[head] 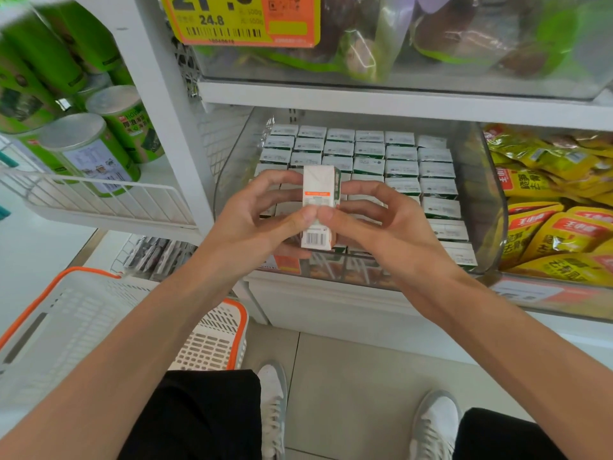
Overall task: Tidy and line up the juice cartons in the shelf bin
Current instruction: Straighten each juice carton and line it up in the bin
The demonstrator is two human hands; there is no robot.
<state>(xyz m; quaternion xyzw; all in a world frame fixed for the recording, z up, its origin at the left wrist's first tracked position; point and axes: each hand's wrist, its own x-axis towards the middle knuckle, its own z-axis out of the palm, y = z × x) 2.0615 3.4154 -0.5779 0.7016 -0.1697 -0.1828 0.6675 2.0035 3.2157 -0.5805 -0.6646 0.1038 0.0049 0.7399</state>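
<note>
A clear plastic shelf bin (pixel 491 207) holds several rows of small white-and-green juice cartons (pixel 401 167), standing upright with their tops showing. Above the bin's front left part I hold one carton (pixel 319 187) upright, its white side with an orange stripe and a barcode facing me. My left hand (pixel 262 220) grips its left side, thumb on the front. My right hand (pixel 374 224) grips its right side, thumb meeting the left thumb on the carton's front. The cartons under my hands are hidden.
Yellow snack bags (pixel 547 227) fill the bin to the right. Green canisters (pixel 99 151) lie on a wire shelf at the left. A white basket with orange rim (pixel 99 327) stands on the floor at lower left. Bagged goods and a yellow price tag (pixel 242 21) sit above.
</note>
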